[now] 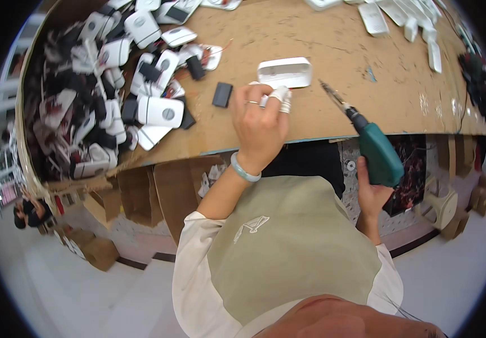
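Note:
My right hand (373, 194) is wrapped round the handle of a teal soldering gun (379, 152). Its thin metal tip points up and left over the cardboard tabletop. My left hand (260, 124) is closed, fingers bent and pinched together, with white wraps on some fingertips. A bit of white shows between the fingers, too small to name. Just beyond them lies an open, hollow white plastic housing (284, 66), with a touch of red at its lower edge. Left of my left hand sits a small black rectangular block (222, 94).
A big heap of white casings (161, 111) with black blocks and red wires fills the table's left side. White plastic shells (373, 19) lie at the far right. Dark cables (475, 79) bunch at the right edge. Cardboard boxes (99, 252) and a stool (441, 200) stand below.

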The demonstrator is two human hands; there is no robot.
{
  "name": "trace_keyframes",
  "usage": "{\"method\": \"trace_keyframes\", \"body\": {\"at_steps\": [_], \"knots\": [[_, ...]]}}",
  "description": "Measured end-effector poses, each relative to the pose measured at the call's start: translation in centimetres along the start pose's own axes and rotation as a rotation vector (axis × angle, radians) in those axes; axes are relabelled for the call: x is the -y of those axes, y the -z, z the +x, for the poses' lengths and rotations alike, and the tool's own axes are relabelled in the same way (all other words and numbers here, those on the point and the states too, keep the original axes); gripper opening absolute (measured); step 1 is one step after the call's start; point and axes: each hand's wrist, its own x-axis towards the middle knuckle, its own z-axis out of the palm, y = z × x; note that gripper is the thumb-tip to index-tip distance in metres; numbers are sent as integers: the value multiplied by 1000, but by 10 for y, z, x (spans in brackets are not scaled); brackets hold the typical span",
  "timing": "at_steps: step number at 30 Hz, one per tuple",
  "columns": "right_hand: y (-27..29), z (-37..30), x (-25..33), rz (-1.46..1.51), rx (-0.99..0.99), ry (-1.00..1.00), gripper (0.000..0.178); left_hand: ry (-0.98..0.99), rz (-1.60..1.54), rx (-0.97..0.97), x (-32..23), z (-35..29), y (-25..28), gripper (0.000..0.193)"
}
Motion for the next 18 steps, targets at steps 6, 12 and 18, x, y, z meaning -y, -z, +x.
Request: {"method": "trace_keyframes", "body": {"at_steps": [6, 12, 18], "knots": [[-16, 16, 8, -101, 51, 174, 21, 48, 91, -13, -5, 20, -22, 10], [-30, 25, 14, -97, 129, 208, 21, 127, -43, 9, 19, 8, -15, 13], [-52, 32, 6, -50, 196, 232, 24, 207, 0, 27, 24, 8, -22, 17]]}}
